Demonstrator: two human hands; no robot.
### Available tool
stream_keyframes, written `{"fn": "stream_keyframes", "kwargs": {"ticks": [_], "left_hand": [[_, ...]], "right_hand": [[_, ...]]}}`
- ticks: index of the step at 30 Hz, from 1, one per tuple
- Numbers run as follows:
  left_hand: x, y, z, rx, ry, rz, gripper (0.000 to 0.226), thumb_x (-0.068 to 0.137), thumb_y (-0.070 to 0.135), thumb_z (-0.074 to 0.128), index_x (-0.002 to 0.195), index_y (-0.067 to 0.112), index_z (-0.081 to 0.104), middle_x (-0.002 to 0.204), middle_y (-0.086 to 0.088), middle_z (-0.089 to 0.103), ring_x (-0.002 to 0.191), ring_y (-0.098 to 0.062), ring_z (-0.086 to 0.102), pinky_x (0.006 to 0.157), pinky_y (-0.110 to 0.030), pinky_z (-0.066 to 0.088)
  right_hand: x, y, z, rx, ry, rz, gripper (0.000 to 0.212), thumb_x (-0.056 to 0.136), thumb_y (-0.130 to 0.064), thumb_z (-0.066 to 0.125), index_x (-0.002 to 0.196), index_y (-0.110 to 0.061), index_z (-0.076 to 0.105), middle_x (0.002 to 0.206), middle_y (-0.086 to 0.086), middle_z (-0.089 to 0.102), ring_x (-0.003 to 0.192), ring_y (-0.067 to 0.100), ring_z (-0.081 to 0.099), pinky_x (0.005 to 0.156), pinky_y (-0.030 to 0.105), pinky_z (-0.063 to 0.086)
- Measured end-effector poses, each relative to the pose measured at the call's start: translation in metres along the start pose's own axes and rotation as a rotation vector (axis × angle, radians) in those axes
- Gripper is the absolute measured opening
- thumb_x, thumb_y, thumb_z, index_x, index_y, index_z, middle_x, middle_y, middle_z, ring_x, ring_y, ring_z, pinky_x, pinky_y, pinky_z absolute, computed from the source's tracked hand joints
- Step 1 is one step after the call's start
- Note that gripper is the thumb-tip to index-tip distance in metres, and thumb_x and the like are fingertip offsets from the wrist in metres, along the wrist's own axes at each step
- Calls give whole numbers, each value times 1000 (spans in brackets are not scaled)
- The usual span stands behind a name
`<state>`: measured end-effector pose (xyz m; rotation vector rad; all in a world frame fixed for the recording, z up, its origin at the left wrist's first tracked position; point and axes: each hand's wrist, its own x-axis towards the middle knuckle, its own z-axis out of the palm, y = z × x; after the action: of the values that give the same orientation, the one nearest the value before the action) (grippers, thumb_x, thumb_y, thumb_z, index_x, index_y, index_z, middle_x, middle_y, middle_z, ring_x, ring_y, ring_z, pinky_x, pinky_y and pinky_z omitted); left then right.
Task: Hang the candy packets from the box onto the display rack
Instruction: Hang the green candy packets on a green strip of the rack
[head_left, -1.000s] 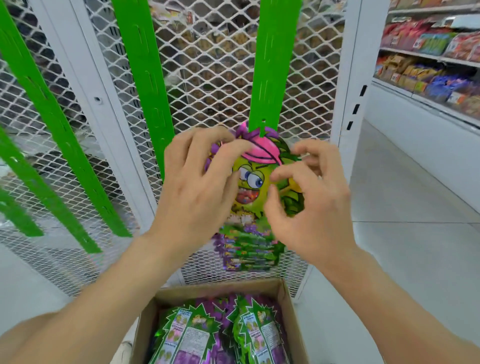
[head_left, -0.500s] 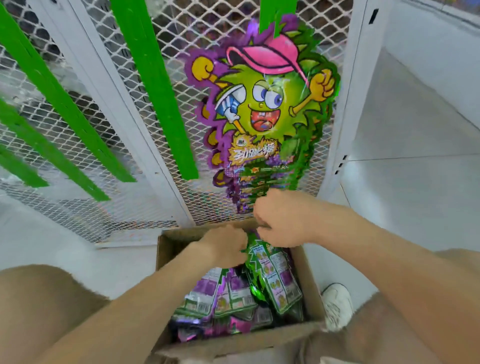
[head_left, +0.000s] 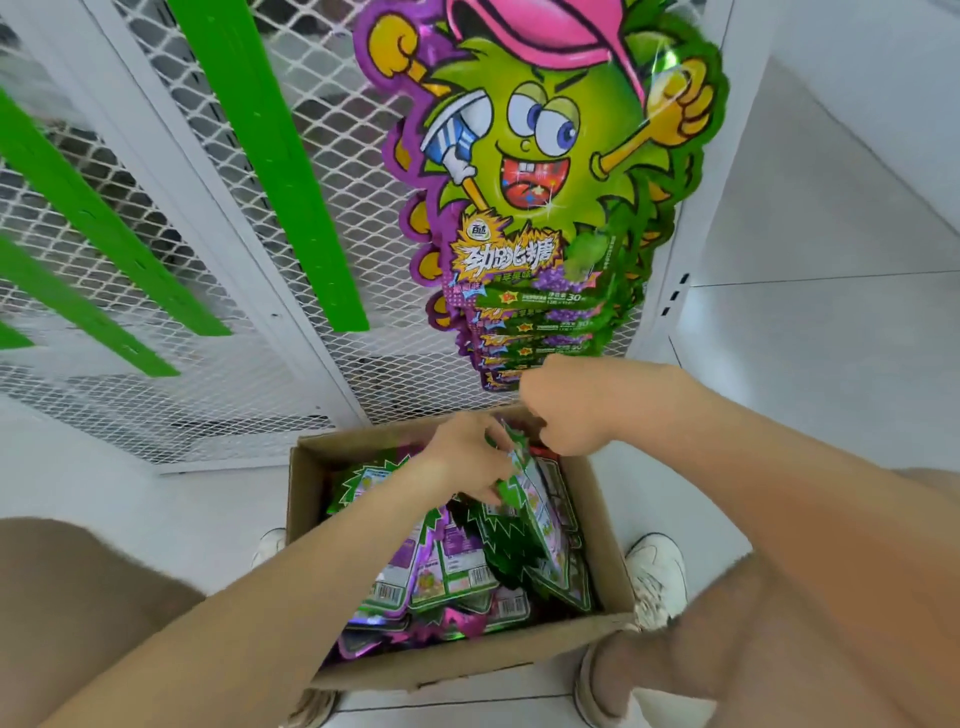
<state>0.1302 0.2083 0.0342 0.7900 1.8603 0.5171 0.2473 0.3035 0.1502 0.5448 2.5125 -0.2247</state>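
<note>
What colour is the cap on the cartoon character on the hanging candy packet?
Pink; the cap shows best in the head view.

- Pale grey floor (head_left: 841, 364) of large glossy tiles, spreading out to the right.
- Thin dark grout lines (head_left: 810, 277) across the tiles: one almost level, another slanting down and to the right.
- Plain white wall panel (head_left: 883, 78) at upper right, meeting the floor along a slanted edge.
- Same pale flooring at lower left, slightly blurred.
- Bright, even light throughout; soft sheen on the tiles, only faint shadows.

Box (head_left: 467, 657) of packets (head_left: 452, 566) below rack (head_left: 332, 171)
</note>
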Motion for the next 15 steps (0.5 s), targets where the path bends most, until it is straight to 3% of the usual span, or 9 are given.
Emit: {"fn": "stream_keyframes", "kwargs": {"ticks": [2, 5, 7, 9, 10, 12, 13, 15], "left_hand": [[-17, 18, -12, -163, 15, -22, 20, 91, -7, 73, 109, 2, 73, 106, -22, 74, 71, -29, 80, 65, -38, 67], [-52, 40, -34, -288, 37, 17, 14, 89, -10, 74, 102, -7, 76, 89, -23, 79, 77, -31, 81, 74, -39, 68], [-78, 52, -50, -343, 63, 53, 16, 86, -9, 77, 102, -12, 77, 88, -23, 80, 82, -30, 81, 76, -36, 67], [-95, 61, -65, -391, 77, 93, 21, 90, -4, 78, 108, -14, 74, 92, -26, 79, 81, -28, 80, 73, -34, 68], [-104, 65, -71, -355, 98, 114, 23, 94, 6, 78, 110, -11, 75, 90, -23, 79, 77, -26, 80, 70, -33, 68], [-114, 69, -85, -77, 263, 184, 30, 99, 36, 74, 106, 7, 79, 73, -7, 72, 63, -19, 73, 63, -30, 62], [-120, 70, -93, 95, 368, 230, 33, 98, 48, 71, 101, 16, 80, 65, -4, 64, 60, -18, 67, 62, -27, 54], [-130, 72, -106, 270, 488, 307, 33, 92, 56, 69, 93, 25, 81, 68, -5, 63, 71, -26, 61, 73, -32, 51]], "right_hand": [[-3, -3, -1, 42, -77, -10, 37, 93, -25, 71, 70, -12, 45, 62, 2, 44, 53, 20, 41, 49, 30, 30], [-10, -17, -2, 191, -92, -31, 53, 79, -47, 86, 65, -13, 48, 55, -1, 40, 50, 20, 40, 49, 29, 30], [-11, -27, 2, 249, 16, 0, 47, 79, -39, 86, 68, -12, 50, 56, 0, 44, 51, 21, 45, 47, 29, 36], [-11, -29, 3, 294, 125, 38, 20, 82, -19, 74, 85, -7, 58, 67, 3, 54, 59, 25, 53, 50, 39, 50], [-14, -26, 1, 323, 147, 55, 19, 83, -11, 68, 99, -5, 62, 72, 3, 56, 61, 24, 55, 51, 40, 49], [-26, -17, -10, 375, 168, 25, 42, 81, -5, 63, 122, -10, 63, 76, -2, 56, 59, 14, 54, 50, 30, 43], [-31, -10, -16, 421, 200, -7, 38, 80, -3, 64, 117, -13, 67, 74, -3, 55, 56, 12, 51, 53, 27, 41], [-42, 2, -24, 602, 267, -20, 13, 81, 2, 66, 93, -1, 65, 66, 6, 52, 53, 16, 43, 51, 25, 37]]}}
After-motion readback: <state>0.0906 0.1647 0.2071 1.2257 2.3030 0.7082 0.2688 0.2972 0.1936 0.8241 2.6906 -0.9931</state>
